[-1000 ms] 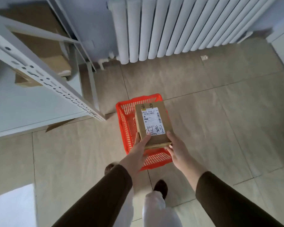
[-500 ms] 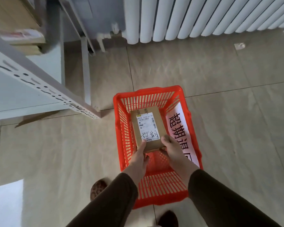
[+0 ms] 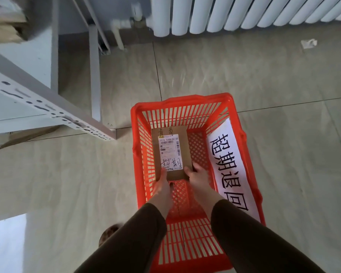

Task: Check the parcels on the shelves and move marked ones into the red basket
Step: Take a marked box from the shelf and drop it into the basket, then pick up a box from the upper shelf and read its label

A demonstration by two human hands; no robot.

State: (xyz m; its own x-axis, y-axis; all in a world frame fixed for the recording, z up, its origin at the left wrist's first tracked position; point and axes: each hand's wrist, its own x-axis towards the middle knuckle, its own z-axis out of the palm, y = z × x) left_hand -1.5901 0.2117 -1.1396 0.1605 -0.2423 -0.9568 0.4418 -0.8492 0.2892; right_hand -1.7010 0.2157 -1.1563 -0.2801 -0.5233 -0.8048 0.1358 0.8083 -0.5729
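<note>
A small brown cardboard parcel (image 3: 185, 142) with a white shipping label and black handwritten marks lies low inside the red basket (image 3: 185, 102), near its far end. My left hand (image 3: 162, 186) grips the parcel's near left corner. My right hand (image 3: 198, 177) grips its near right corner. Both forearms in dark sleeves reach down into the basket. A white paper sign (image 3: 229, 166) with large black characters leans along the basket's right inner wall.
A white metal shelf frame (image 3: 47, 107) juts in at the left, with cardboard parcels (image 3: 6, 22) on an upper level. A white radiator (image 3: 244, 14) lines the far wall. Tiled floor surrounds the basket; a paper scrap (image 3: 308, 43) lies far right.
Both hands have lowered the parcel from above the basket down into it. The view has dropped closer to the basket and floor.
</note>
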